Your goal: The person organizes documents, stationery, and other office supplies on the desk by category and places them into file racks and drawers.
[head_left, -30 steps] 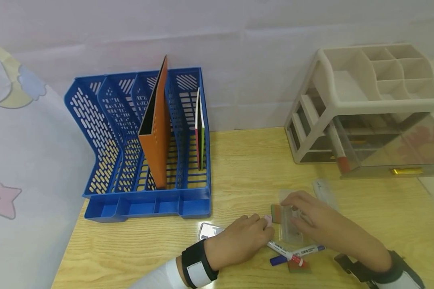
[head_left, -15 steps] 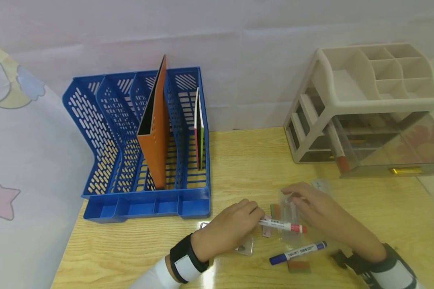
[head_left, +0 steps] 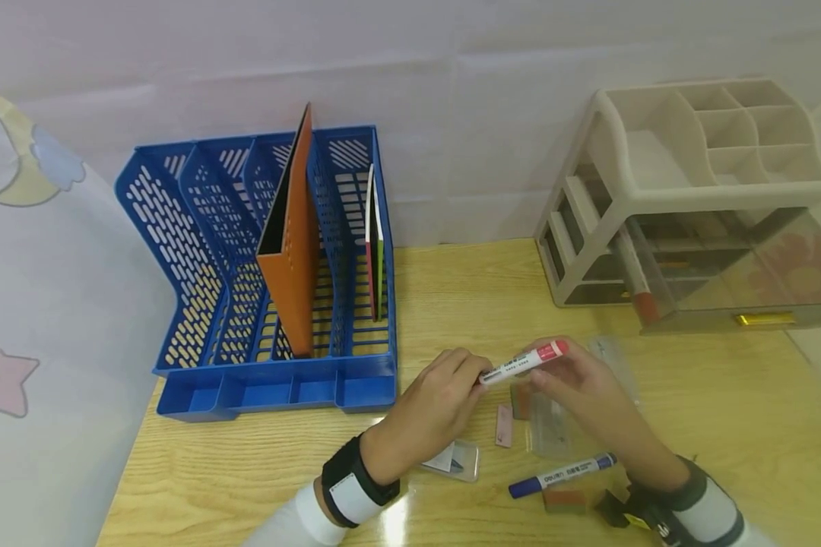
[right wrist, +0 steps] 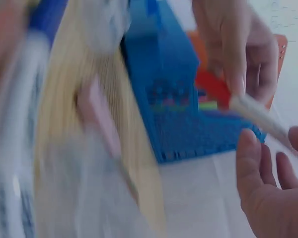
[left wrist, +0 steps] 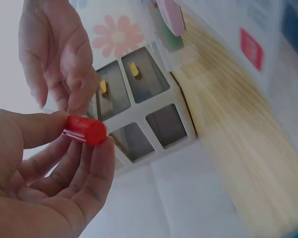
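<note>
My left hand (head_left: pixel 427 410) pinches a white whiteboard marker (head_left: pixel 513 370) by one red end, seen close in the left wrist view as a red tip (left wrist: pixel 87 130) between thumb and fingers. The marker's other red end points up and right, beside my right hand (head_left: pixel 584 387). In the right wrist view the right hand's fingers (right wrist: pixel 256 163) are spread below the marker shaft (right wrist: pixel 263 119), its thumb close to the far end. Below lie a blue marker (head_left: pixel 562 475), a small pink block (head_left: pixel 503 425), a clear plastic case (head_left: pixel 549 425) and orange-and-green blocks (head_left: pixel 565 500).
A blue file rack (head_left: pixel 277 368) at the left holds an orange folder (head_left: pixel 297 266) and thin booklets (head_left: pixel 375 251). At the right stands a white drawer unit (head_left: pixel 725 194), one clear drawer (head_left: pixel 752 304) pulled out. Another clear case (head_left: pixel 460 460) lies beneath the left forearm.
My left hand has lifted the red-ended marker off the table and tilted it up to the right. The right hand has come away from the clear case towards the marker.
</note>
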`<act>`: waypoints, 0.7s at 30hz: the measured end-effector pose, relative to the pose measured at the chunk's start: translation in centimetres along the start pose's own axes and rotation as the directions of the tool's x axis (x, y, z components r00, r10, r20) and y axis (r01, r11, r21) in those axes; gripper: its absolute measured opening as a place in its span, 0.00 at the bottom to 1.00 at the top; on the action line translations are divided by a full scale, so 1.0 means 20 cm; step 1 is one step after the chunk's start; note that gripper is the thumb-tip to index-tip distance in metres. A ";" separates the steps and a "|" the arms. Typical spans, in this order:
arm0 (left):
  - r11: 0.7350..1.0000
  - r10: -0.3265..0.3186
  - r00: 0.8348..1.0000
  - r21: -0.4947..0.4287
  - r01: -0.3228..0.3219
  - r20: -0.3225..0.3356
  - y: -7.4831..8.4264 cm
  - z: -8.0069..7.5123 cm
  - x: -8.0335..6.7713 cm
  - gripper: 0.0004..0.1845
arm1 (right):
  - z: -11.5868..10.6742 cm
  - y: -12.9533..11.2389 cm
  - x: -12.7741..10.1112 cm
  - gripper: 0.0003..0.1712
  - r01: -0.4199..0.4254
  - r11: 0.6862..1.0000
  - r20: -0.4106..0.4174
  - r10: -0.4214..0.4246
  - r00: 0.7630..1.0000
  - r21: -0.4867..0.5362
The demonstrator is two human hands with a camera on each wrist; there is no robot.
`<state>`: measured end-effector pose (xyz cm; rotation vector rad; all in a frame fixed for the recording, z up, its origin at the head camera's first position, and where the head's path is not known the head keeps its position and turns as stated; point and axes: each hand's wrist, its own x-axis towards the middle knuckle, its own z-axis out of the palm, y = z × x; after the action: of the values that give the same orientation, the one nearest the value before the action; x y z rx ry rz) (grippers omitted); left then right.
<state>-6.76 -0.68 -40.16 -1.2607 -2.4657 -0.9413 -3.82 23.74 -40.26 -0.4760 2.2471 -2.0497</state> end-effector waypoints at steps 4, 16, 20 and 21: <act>0.999 -0.016 1.000 -0.034 0.016 -0.015 0.02 0.01 0.01 0.10 | 0.06 -0.01 0.00 0.21 -0.037 0.995 -0.080 0.044 0.996 0.088; 0.998 -0.022 0.999 -0.053 0.020 -0.030 0.04 0.05 0.00 0.16 | 0.11 0.02 -0.03 0.19 -0.066 0.992 -0.199 0.086 0.976 0.107; 1.000 0.007 0.997 -0.018 -0.008 -0.077 0.03 0.03 -0.01 0.18 | 0.09 -0.01 -0.04 0.19 0.016 0.995 -0.244 0.009 0.970 0.101; 1.000 0.015 0.996 -0.013 -0.016 -0.084 0.02 0.03 -0.02 0.18 | 0.08 -0.02 -0.04 0.19 0.038 0.995 -0.253 -0.014 0.967 0.088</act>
<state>-6.16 -0.29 -40.58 -1.2168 -2.3859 -0.9888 -2.53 22.44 -40.08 -0.2513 2.2729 -2.3346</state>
